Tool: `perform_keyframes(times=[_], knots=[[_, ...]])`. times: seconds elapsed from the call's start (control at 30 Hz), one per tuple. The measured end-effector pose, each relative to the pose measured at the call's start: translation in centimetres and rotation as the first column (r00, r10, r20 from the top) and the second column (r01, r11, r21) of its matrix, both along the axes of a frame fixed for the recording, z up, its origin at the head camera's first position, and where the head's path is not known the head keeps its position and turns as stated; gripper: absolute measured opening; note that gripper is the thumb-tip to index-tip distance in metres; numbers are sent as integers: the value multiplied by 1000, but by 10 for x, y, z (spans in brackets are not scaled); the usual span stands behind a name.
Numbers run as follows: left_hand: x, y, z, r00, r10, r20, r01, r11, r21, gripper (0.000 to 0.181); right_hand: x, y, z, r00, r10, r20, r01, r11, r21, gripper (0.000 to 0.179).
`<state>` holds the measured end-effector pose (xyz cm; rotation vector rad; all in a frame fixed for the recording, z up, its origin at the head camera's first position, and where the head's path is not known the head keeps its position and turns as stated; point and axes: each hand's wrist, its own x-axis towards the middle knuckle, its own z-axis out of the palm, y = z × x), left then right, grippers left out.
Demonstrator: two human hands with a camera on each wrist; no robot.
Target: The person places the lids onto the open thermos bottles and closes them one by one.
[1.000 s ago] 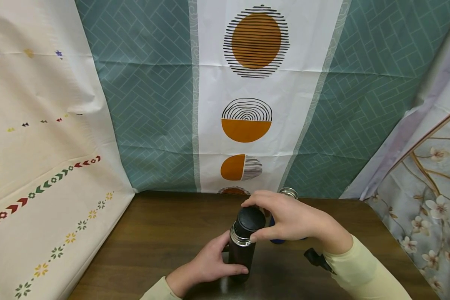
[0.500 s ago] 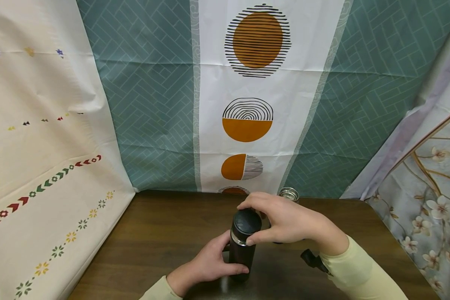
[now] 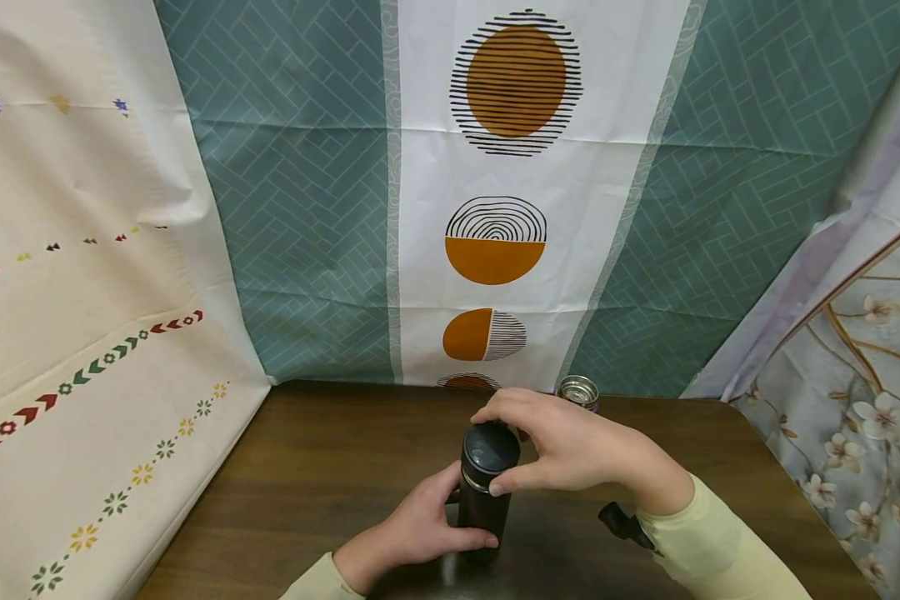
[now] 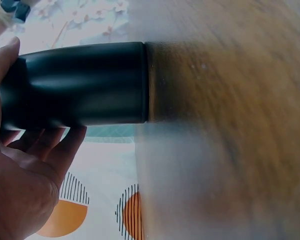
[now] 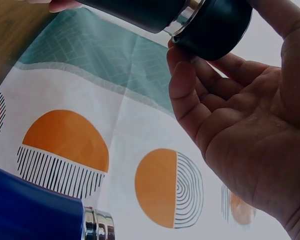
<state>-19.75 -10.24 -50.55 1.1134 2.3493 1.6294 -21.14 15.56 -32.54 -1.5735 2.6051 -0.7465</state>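
A black thermos bottle (image 3: 482,518) stands upright on the brown wooden table (image 3: 322,467). My left hand (image 3: 418,523) grips its body low down, thumb in front. In the left wrist view the flat bottom of the thermos (image 4: 90,82) meets the tabletop. Its black lid (image 3: 490,448) sits on the mouth, and my right hand (image 3: 566,442) pinches that lid between thumb and fingers. The right wrist view shows a narrow band of shiny metal neck (image 5: 182,20) between lid (image 5: 215,30) and body.
Behind my right hand stands a second bottle, blue with an uncovered metal neck (image 3: 577,390); its blue body (image 5: 30,200) shows in the right wrist view. Patterned cloths (image 3: 307,208) hang along the back and both sides of the table.
My right hand has lowered the lid from a tilted position over the mouth and moved slightly left, levelling it on the thermos. My left hand stays in place.
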Motion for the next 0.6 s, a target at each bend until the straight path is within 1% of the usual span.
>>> perform_keyframes(times=[0.3,0.5,0.6], knots=[[0,1,1,1000,8,2,-8,1000,7,76,0,0,-3,1000,-13,-12,13,1000,8,65],[0,0,2,1000,4,27,-4,1000,-4,77,1,0,-4,1000,-12,-22,12,1000,7,65],[0,0,1,1000,5,25,-5,1000,-7,77,2,1,-5,1000,-13,-27,14,1000,7,65]])
